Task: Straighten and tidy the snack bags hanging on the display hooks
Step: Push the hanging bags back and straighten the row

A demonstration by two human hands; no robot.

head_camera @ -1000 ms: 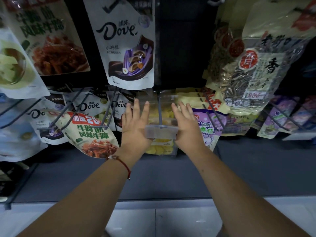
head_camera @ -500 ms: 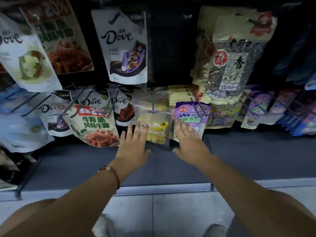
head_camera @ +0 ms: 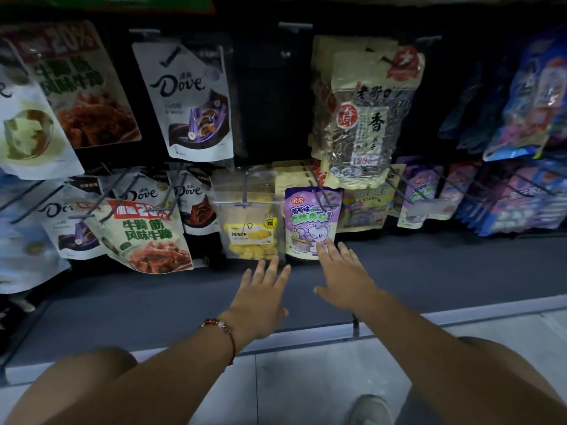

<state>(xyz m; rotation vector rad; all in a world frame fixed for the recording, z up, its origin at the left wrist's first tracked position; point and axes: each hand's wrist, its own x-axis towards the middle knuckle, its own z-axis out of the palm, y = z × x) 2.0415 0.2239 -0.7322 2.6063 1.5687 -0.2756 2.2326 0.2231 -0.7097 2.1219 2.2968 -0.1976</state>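
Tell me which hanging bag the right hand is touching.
The purple grape bag, beside the clear bag of yellow fruit. The right hand's fingertips overlap its lower edge; the left hand sits below the clear bag.

1. A dark back panel (head_camera: 270, 96) stands behind the display, above and beyond the hands.
2. A grey base shelf (head_camera: 445, 265) runs directly beneath them, edged by a pale front strip (head_camera: 460, 314).
3. Light floor tiles (head_camera: 294, 381) lie nearer the viewer, below the wrists.
4. The lighting is dim.
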